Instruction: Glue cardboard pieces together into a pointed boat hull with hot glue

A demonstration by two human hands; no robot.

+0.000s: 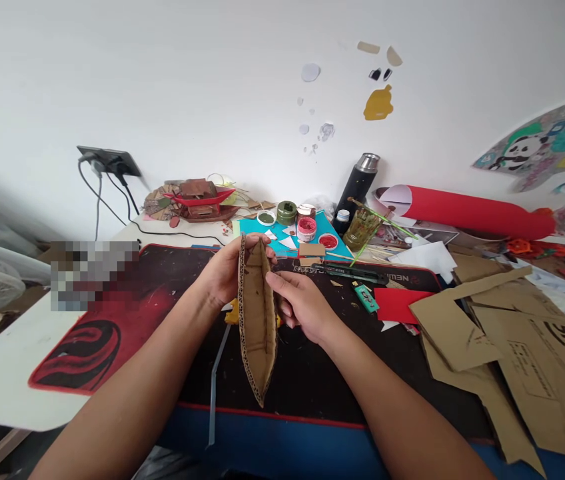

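A boat-shaped cardboard hull (257,313), pointed at its near end, is held up over the black desk mat with its hollow inside facing me. My left hand (225,270) grips its far left side, the fingers partly hidden behind it. On the right wall, my right hand (305,303) pinches the edge between thumb and fingers. Behind the hull, a yellow object (232,313) shows in part on the mat, too covered to name. A thin pale strip (215,383) hangs over the front edge of the mat.
Cardboard sheets (537,373) pile up at the right, beside red paper (397,305). Open paint jars (306,229) stand on blue paper at the back. A black thermos (357,187) and a jar of brushes (360,230) stand near the wall. A red model boat (200,197) sits back left.
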